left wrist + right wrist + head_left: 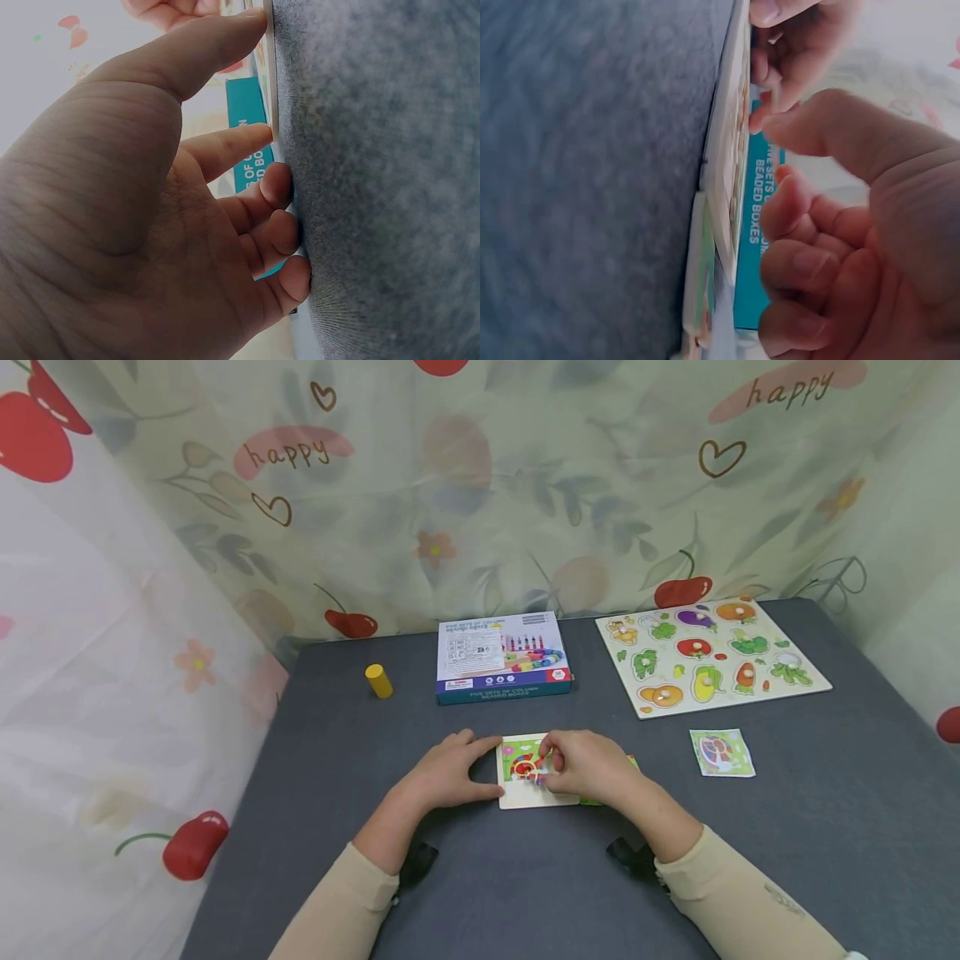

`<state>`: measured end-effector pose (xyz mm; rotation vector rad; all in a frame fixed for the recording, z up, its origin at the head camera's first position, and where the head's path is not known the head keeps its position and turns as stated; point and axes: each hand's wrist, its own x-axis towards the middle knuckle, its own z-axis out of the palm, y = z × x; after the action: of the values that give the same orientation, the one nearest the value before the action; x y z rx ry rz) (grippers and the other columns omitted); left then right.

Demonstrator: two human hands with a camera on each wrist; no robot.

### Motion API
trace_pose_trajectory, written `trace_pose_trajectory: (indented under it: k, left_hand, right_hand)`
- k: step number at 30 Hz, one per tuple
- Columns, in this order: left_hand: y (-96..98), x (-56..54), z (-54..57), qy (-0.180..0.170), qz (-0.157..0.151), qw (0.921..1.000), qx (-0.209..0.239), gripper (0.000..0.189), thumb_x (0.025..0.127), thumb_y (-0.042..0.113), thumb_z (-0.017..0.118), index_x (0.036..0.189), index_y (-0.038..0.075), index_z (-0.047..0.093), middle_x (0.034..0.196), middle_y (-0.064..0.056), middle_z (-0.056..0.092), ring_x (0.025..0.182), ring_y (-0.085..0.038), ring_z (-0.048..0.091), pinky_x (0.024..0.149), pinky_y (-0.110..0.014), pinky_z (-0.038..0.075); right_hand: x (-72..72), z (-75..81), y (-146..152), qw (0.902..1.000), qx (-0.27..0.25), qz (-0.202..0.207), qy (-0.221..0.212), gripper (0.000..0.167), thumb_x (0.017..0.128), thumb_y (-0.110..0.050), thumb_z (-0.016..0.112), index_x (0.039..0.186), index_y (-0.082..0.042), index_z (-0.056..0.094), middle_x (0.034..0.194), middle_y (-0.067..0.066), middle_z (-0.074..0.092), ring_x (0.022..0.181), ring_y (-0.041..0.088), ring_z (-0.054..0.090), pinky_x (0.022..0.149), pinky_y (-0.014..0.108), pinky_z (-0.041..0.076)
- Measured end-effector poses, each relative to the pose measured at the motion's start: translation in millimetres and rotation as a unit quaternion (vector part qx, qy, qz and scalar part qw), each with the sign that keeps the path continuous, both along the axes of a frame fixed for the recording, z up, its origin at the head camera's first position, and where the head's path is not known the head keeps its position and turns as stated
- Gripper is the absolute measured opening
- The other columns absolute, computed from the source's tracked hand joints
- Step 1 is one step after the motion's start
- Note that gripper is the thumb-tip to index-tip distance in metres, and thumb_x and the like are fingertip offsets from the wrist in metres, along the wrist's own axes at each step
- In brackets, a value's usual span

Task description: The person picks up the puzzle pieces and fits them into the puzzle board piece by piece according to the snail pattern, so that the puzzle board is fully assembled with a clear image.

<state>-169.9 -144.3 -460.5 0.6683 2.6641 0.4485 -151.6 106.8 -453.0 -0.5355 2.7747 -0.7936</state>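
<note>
A pale wooden puzzle board with a printed picture lies on the table in front of me. My left hand frames its left side, thumb and index finger touching the edge. In the left wrist view the other fingers rest on the table. Over the picture, my right hand has its thumb and curled index finger at a small red and yellow wheel-shaped puzzle piece, pinching its right side. The fingers cover part of that piece. A green printed piece sticks out from under the board's right end.
A blue-and-white box stands behind the board, with a yellow cylinder to its left. A vegetable puzzle board lies at the back right. Nearer, a small picture card lies right of my hands.
</note>
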Motion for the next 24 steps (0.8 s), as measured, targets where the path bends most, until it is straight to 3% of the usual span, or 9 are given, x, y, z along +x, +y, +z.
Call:
trace_pose_trajectory:
  k: [13, 19, 24]
  left_hand:
    - [0.7, 0.6, 1.2, -0.001, 0.001, 1.0000, 0.000, 0.084, 0.086, 0.060, 0.075, 0.157, 0.027, 0.045, 0.115, -0.002, 0.052, 0.101, -0.019, 0.047, 0.082, -0.038, 0.044]
    - [0.5, 0.9, 2.1, -0.001, -0.001, 1.0000, 0.002, 0.083, 0.086, 0.059, 0.075, 0.156, 0.027, 0.046, 0.113, -0.002, 0.051, 0.100, -0.019, 0.047, 0.081, -0.038, 0.043]
    - [0.5, 1.4, 2.7, -0.003, -0.002, 1.0000, 0.000, 0.084, 0.086, 0.060, 0.075, 0.157, 0.027, 0.045, 0.115, -0.003, 0.052, 0.102, -0.019, 0.047, 0.082, -0.038, 0.044]
  right_hand:
    - [-3.5, -10.3, 0.5, 0.9999, 0.017, 0.000, 0.000, 0.027, 0.085, -0.023, 0.084, 0.103, -0.011, 0.068, 0.065, -0.004, 0.051, 0.056, 0.012, 0.046, 0.055, 0.030, 0.031]
    - [-4.0, -9.5, 0.4, 0.9999, 0.012, -0.002, 0.004, 0.042, 0.084, -0.031, 0.085, 0.117, -0.010, 0.069, 0.069, -0.001, 0.052, 0.058, 0.015, 0.046, 0.056, 0.033, 0.032]
    - [-1.9, -10.8, 1.0, 0.9985, 0.021, 0.031, 0.040, 0.050, 0.084, -0.038, 0.085, 0.127, -0.014, 0.072, 0.083, -0.002, 0.059, 0.074, 0.014, 0.051, 0.065, 0.035, 0.040]
